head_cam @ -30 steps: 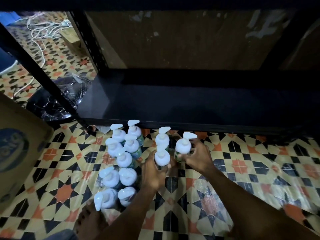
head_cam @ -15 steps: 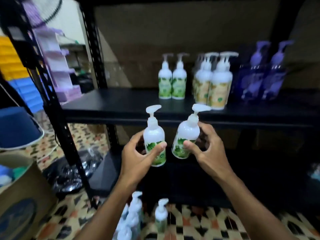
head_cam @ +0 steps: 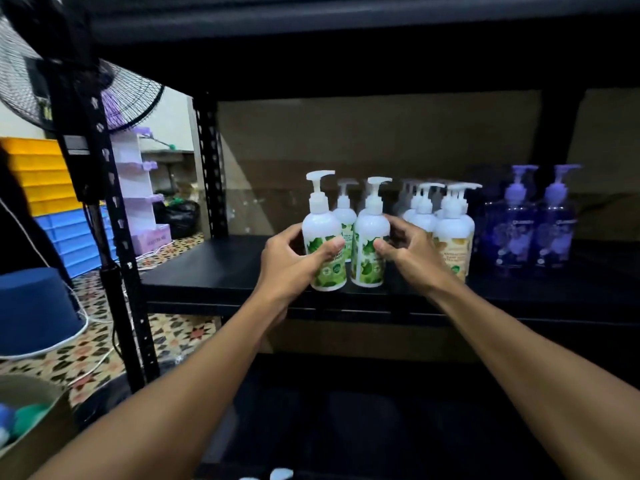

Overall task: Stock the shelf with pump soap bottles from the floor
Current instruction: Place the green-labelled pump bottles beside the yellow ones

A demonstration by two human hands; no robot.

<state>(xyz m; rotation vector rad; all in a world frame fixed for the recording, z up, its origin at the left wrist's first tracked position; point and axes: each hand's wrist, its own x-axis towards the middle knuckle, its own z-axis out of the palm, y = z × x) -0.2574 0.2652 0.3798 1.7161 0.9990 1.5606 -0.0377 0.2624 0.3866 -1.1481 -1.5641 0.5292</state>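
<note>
- I judge this the placing step: two upright green-leaf pump soap bottles, side by side between my hands, at the front of the shelf (head_cam: 214, 268).
- My left hand (head_cam: 294, 258) wraps the left bottle (head_cam: 323, 233); my right hand (head_cam: 405, 252) grips the right bottle (head_cam: 370, 237).
- Next: seat both flat, then let go without nudging the yellow-label bottles (head_cam: 450, 233) just right of my right hand.
- Labels show leaves; the writing is too blurred to read.
</note>
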